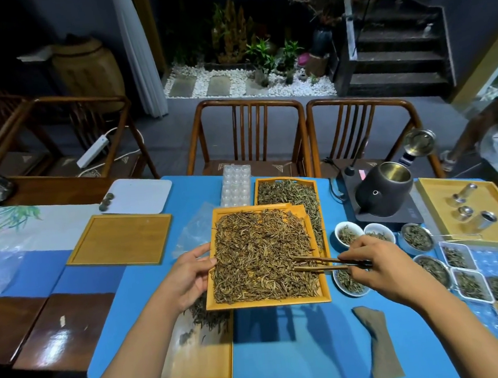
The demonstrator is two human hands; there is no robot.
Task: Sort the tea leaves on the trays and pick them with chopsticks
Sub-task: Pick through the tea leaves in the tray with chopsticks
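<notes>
1. Centre of frame: wooden tray [326, 297] full of brown tea leaves [262, 256], raised above the blue mat [299, 349]; it casts a shadow on the mat below.
2. Left hand [189, 278], centre-left: fingers closed on the tray's left rim, thumb on top at the leaf edge, other fingers under the tray.
3. Right hand [388, 270], centre-right: fingers pinched together on a pair of chopsticks [322, 264], near their right end.
4. Chopstick tips point left, slightly apart, over the right part of the leaf pile; cannot tell if a leaf is caught between them.
5. Second tray [285, 180], upper centre, holds greener leaves; the held tray partly overlaps it.
6. Empty tray [120, 240] at centre-left on the mat, well apart from the left hand.
7. Lower-left tray [196, 363] sits under the left forearm with a small dark leaf heap.
8. Small white bowls [348, 234] with leaves just above the right hand; another bowl [349, 285] just below the chopsticks.
9. Black kettle [385, 193], upper right, lid open, on a dark base.
10. Clear plastic mould [236, 187] at upper centre, left of the second tray.
11. White square plate [141, 194] at upper left of the mat.
12. Folded brown cloth [379, 342] at lower right on the mat.
13. Right edge: more dishes and trays of leaves, partly cut off.
</notes>
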